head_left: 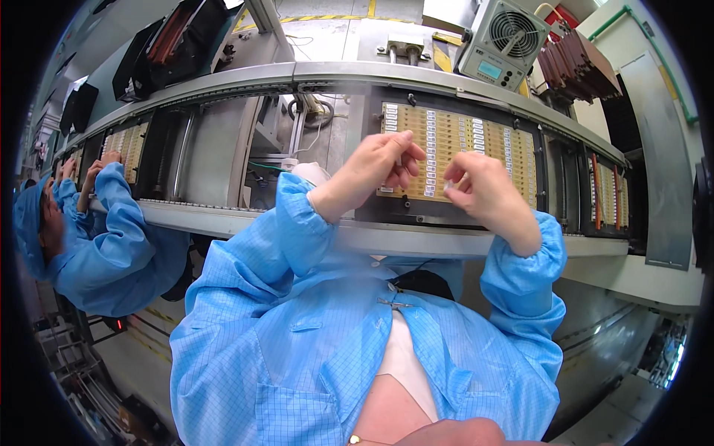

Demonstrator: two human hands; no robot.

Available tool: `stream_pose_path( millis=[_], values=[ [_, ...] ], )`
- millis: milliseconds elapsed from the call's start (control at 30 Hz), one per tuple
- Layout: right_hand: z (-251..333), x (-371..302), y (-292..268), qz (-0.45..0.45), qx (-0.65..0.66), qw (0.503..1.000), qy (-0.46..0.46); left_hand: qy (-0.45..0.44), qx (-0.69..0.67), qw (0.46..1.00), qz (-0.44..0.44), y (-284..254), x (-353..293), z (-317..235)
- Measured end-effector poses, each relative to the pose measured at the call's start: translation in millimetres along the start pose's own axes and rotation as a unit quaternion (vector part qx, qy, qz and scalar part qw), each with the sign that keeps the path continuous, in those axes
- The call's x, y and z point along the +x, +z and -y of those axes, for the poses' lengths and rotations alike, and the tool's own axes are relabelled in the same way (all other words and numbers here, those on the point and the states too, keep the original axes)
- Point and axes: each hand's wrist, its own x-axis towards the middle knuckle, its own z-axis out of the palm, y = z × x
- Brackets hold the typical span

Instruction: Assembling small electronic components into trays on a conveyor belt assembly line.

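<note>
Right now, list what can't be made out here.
In the head view:
Bare left fingers: curled, hiding anything small they may hold.
Bare right fingers: pale speck, too small to identify.
Tan rectangular panel: part hidden behind these fingers.
Blue-sleeved co-worker's hand: grip too small to tell.

The left hand (378, 165), loosely curled, points far-right; just beside, the right hand (483, 189), curled, points far-left.

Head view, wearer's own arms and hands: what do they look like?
Loose light-blue fabric left sleeve and matching right sleeve, both with a fine dark grid and gathered cuffs. Bare left hand and bare right hand: no gloves, watch or cable visible.
</note>
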Motion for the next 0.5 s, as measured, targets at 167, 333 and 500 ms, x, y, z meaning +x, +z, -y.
stream_pose_path(
  millis=[167, 333, 500],
  values=[
    [33, 12, -13, -0.051, 0.127, 0.99, -0.022, -0.13, -0.241, 0.96, 0.057, 14, 14, 9],
    [10, 13, -23, -0.16, 0.074, 0.981, -0.076, -0.132, -0.307, 0.943, 0.0, -12, 4, 16],
    [-125, -29, -45, -0.319, -0.131, 0.937, 0.055, 0.012, -0.355, 0.927, -0.124, -91, -15, -19]
  ],
)
